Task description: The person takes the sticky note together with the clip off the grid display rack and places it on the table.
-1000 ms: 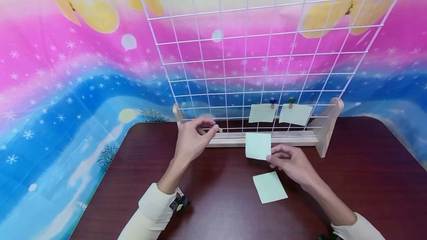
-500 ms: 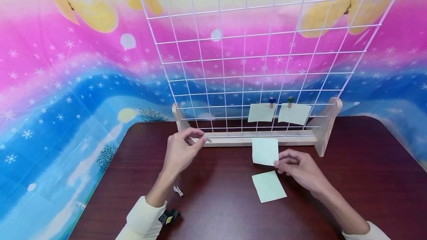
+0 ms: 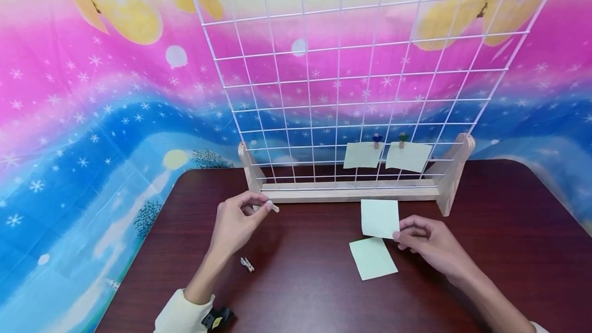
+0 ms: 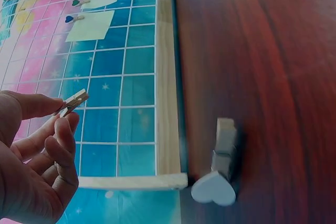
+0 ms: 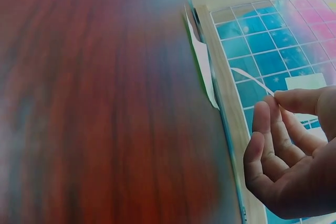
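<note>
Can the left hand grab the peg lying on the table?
Probably yes: the loose peg lies near the left hand with nothing on it, though that hand pinches another peg.

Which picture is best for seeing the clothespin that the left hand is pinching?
The left wrist view, because the clothespin looks biggest there, with its wooden end sticking out past the fingers. The head view shows just a small bit of it. The right wrist view shows only a tiny piece near the top edge.

Four paper notes [image 3: 380, 218], four wooden clothespins [image 3: 247, 264], two hands [image 3: 236, 222] [image 3: 432, 245], one wire grid [image 3: 338, 79], one table [image 3: 305, 292]
</note>
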Motion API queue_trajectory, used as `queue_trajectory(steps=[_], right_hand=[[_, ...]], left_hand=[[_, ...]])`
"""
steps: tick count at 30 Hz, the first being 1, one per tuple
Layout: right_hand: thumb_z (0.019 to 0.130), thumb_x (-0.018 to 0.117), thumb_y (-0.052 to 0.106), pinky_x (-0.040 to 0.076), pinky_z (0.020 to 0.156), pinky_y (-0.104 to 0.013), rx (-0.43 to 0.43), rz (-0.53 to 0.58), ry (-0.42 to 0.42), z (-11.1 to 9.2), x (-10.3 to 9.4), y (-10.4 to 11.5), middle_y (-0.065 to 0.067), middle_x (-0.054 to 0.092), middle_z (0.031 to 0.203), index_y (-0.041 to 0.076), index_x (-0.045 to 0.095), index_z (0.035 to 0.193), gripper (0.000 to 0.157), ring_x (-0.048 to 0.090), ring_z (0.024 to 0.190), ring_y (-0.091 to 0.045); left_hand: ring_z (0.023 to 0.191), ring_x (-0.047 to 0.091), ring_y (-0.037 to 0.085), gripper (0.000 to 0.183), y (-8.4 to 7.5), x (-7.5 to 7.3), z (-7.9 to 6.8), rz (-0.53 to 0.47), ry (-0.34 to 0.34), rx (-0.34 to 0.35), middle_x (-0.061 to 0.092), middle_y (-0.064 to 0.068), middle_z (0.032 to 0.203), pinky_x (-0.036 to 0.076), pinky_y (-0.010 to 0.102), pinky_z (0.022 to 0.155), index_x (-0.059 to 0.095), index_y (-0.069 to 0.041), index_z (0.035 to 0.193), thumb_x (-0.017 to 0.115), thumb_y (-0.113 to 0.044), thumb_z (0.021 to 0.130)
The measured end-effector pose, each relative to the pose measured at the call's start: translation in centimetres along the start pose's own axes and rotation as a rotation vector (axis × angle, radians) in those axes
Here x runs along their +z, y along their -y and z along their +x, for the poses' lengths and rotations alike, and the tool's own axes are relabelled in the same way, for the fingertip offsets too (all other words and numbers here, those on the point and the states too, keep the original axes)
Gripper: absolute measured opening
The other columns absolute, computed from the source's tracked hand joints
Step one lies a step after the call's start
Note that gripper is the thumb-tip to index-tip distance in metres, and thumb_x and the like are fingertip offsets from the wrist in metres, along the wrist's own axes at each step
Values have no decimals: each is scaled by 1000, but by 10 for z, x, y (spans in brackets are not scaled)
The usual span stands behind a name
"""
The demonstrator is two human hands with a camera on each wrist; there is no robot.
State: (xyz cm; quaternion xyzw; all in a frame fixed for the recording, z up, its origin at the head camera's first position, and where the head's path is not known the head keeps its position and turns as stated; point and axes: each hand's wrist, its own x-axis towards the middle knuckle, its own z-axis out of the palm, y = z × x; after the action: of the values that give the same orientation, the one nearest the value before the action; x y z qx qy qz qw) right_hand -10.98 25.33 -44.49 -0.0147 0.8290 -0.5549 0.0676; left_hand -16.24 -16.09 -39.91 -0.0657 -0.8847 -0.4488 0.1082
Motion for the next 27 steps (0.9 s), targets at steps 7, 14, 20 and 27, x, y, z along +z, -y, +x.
queue_trajectory(steps=[7, 14, 20, 27], right_hand=[[102, 74, 18, 57, 73, -27, 26, -25, 4, -7, -9, -5, -5, 79, 94, -1, 69, 117, 25, 73, 83, -12], [103, 72, 21, 58, 74, -28, 96, -49, 37, -15, -22, -11, -4, 80, 95, -1, 68, 120, 28, 73, 86, -9], [106, 69, 22, 58, 73, -29, 113, -105, 56, -21, -35, -16, -2, 81, 99, 0, 68, 122, 27, 73, 87, -7], [106, 69, 23, 58, 72, -28, 129, -130, 80, -27, -42, -20, -1, 80, 98, 0, 69, 122, 27, 71, 86, -6]], left_hand=[[67, 67, 7, 12, 8, -10, -8, 32, 8, -29, 82, 0, 90, 50, 22, 63, 83, -17, 103, 86, -21, 93], [67, 66, 8, 13, 15, -18, -16, 46, 31, -71, 81, 1, 90, 50, 23, 62, 83, -16, 104, 87, -19, 91], [66, 66, 6, 10, 22, -22, -25, 80, 60, -99, 81, -2, 88, 49, 22, 62, 83, -18, 101, 86, -20, 92], [67, 64, 5, 9, 28, -29, -36, 117, 74, -151, 80, -4, 88, 48, 22, 63, 82, -19, 100, 86, -21, 92]])
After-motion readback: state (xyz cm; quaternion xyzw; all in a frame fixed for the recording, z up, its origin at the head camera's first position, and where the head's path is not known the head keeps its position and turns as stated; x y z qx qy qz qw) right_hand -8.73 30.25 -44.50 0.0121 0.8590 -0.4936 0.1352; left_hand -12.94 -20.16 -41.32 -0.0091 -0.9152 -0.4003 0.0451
